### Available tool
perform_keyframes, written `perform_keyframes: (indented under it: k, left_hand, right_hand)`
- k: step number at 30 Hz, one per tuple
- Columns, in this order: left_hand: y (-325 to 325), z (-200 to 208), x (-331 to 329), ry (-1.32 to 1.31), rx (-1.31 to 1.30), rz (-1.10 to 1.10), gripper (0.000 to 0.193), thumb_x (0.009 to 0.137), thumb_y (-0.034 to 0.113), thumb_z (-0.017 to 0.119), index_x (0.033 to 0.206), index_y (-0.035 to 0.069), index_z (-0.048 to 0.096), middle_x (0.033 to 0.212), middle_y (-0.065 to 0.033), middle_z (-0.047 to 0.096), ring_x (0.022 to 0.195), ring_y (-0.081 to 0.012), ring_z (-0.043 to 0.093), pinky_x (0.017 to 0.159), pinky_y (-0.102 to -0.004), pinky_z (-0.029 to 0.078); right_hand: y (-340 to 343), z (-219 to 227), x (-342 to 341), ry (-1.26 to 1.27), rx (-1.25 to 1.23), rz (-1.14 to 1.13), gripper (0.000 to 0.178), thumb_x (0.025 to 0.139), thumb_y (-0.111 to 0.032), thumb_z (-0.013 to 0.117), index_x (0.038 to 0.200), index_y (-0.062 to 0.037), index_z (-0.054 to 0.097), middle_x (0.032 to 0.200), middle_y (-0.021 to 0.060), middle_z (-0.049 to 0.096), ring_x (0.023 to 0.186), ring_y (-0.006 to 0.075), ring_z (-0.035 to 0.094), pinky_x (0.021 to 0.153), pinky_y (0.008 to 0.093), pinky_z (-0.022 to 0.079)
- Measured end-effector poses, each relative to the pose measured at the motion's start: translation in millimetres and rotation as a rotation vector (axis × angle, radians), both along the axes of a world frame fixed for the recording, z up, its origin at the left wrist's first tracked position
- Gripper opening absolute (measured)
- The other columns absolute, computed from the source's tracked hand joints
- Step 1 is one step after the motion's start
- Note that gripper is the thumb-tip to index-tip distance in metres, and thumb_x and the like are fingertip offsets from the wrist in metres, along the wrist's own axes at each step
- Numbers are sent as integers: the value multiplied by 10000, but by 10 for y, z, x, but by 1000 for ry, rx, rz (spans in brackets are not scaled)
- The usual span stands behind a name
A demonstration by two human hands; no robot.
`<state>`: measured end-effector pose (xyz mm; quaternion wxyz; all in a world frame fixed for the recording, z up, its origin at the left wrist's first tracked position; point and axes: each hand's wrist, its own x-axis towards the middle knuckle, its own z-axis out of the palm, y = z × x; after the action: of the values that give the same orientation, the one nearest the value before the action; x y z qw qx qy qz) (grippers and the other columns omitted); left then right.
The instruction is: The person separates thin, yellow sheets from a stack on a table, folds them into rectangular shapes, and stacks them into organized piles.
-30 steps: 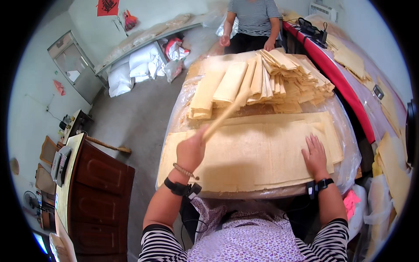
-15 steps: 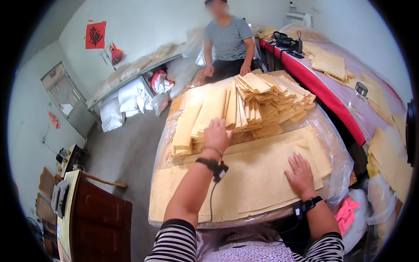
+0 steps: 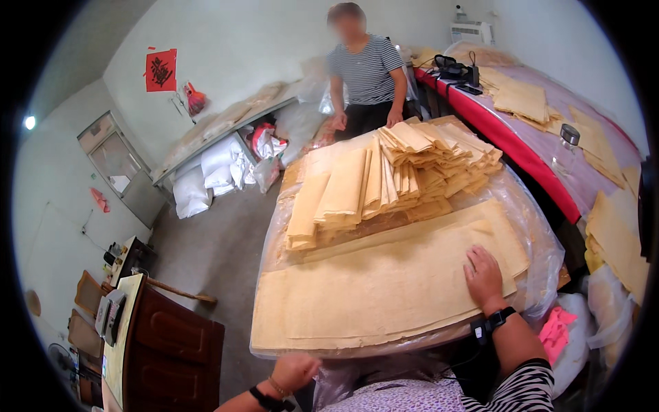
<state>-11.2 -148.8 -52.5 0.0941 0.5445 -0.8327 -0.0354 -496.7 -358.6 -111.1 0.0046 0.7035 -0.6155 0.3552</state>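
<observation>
My right hand (image 3: 484, 276) lies on the right end of a wide, thin tan sheet (image 3: 371, 288), fingers stretched out and pressed down. The sheet rests on others like it, at the near side of a plastic-covered table. My left hand (image 3: 295, 371) is curled into a loose fist just off the near edge, below the sheets' left part, with nothing visible in it. Behind the wide sheets stands a heaped stack of folded tan sheets (image 3: 412, 165). The folded pieces (image 3: 309, 213) at its left end lean side by side. Neither hand touches that stack.
Across the table stands a person (image 3: 367, 75) in a striped shirt, hands low by the far edge. To the right, a red-edged table (image 3: 511, 127) bears more tan sheets, a glass bottle (image 3: 565, 144) and dark devices. A brown wooden desk (image 3: 175, 343) stands at left; white sacks (image 3: 220, 165) lie beyond.
My left hand has left the folded stack and drawn back toward me, past the near edge, its fingers curling. The right hand stays on the sheet. The view has shifted slightly.
</observation>
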Motion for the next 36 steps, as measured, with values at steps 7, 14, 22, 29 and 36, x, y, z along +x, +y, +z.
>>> perform_keyframes:
  k: [7,14,22,29,36]
  left_hand:
    - [327,-249,359,-118,158,-136,340,855,229,668,1184,145,646,1233,-39,615,1186,-206,557,1053,-402,405]
    - [-38,-520,504,-123,251,-485,322,859,278,597,1132,113,642,1158,-124,638,1093,-294,607,974,-417,477]
    - [-96,-611,464,-90,310,-526,277,874,301,590,1054,103,658,1029,-129,646,986,-327,636,832,-425,541]
    - [-102,-574,416,-35,241,-476,281,843,269,621,1059,98,672,1059,-112,653,976,-310,647,819,-408,549]
    - [3,-543,444,-17,153,-444,290,829,245,630,1065,81,670,1102,-122,660,1032,-308,641,883,-410,537]
  right_hand:
    - [-24,-44,-57,40,-24,1,363,855,-146,688,1202,-47,661,1345,150,610,1300,330,529,1110,438,403]
    - [-40,-37,-47,31,-28,14,344,848,-126,688,1183,-50,668,1314,150,627,1273,340,546,1091,447,416]
    - [-6,13,-35,31,-65,18,318,846,-101,681,1156,-27,676,1289,173,639,1243,355,567,1076,439,435]
    - [-30,-26,-64,39,-47,14,337,844,-117,688,1170,-38,667,1296,162,630,1254,346,557,1081,444,427]
    - [-78,-75,-11,78,-80,58,340,853,-138,676,1178,-41,664,1301,166,629,1263,338,555,1092,443,419]
